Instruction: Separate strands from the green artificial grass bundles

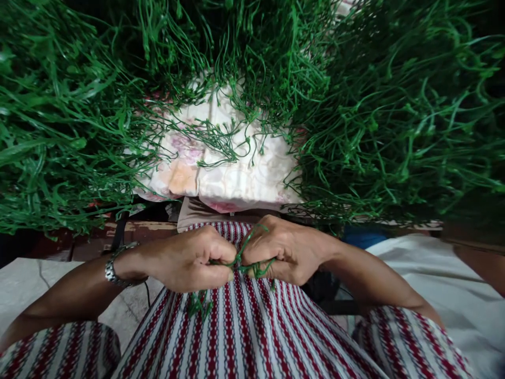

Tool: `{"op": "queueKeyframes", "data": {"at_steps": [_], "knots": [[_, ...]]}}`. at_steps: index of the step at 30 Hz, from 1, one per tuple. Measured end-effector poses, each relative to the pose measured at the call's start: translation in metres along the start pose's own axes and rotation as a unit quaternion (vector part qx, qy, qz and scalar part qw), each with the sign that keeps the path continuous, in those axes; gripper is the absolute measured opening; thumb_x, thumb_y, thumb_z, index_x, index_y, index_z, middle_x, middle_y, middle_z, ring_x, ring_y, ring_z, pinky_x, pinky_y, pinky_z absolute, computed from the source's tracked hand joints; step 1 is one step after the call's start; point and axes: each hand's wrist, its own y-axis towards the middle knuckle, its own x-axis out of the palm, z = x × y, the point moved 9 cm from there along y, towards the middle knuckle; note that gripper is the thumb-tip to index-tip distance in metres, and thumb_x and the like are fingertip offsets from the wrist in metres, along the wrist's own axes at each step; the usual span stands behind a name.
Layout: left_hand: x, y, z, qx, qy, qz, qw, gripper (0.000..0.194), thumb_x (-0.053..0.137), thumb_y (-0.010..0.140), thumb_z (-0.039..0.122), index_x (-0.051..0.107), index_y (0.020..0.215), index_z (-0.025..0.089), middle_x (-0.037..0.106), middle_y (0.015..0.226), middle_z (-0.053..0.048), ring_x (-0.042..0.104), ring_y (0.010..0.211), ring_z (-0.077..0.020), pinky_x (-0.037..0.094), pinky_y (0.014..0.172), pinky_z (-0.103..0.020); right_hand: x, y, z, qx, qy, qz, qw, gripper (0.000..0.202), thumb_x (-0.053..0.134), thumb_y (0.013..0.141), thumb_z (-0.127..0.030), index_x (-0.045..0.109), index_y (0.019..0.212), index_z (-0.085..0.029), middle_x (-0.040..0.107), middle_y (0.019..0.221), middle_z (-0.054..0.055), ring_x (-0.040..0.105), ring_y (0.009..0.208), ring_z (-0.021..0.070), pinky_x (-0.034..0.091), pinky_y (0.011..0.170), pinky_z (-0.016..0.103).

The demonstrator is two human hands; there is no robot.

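Observation:
Close together over my lap, both hands grip a thin green plastic plant stem [239, 259]. My left hand [197, 258], with a metal watch [111, 269] at its wrist, is closed with thumb and forefinger pinching one part. My right hand [286, 250] is closed too, with short green branches sticking out between its fingers. The fingertips nearly meet, and the joint between the pieces is partly hidden. A small green sprig [200, 305] lies on the red-and-white striped garment [232, 337] below my left hand.
A floral cloth-covered table [252, 179] stands ahead. Large heaps of green plastic stems lie at its left [67, 131] and right [406, 137], with more across the back. A few loose stems [221, 139] lie in the middle. White sheeting [430, 273] is at the right.

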Motion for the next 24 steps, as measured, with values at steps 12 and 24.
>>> {"op": "queueKeyframes", "data": {"at_steps": [12, 24], "knots": [[-0.048, -0.007, -0.007, 0.014, 0.166, 0.236, 0.957, 0.026, 0.047, 0.084, 0.017, 0.04, 0.058, 0.015, 0.035, 0.057, 0.005, 0.034, 0.056, -0.0067, 0.026, 0.053, -0.021, -0.031, -0.006, 0.03, 0.027, -0.042, 0.238, 0.97, 0.02, 0.051, 0.087, -0.025, 0.053, 0.073, -0.011, 0.045, 0.062, -0.002, 0.04, 0.058, 0.0053, 0.034, 0.055, 0.017], [-0.056, -0.006, -0.012, 0.02, 0.202, 0.237, 0.95, 0.022, 0.046, 0.084, 0.017, 0.053, 0.063, 0.013, 0.048, 0.058, 0.002, 0.043, 0.058, -0.0089, 0.031, 0.059, -0.023, -0.037, -0.005, 0.043, 0.034, -0.018, 0.318, 0.947, 0.019, 0.052, 0.084, -0.021, 0.048, 0.067, -0.013, 0.044, 0.059, -0.004, 0.038, 0.053, 0.0045, 0.032, 0.051, 0.015]]}}
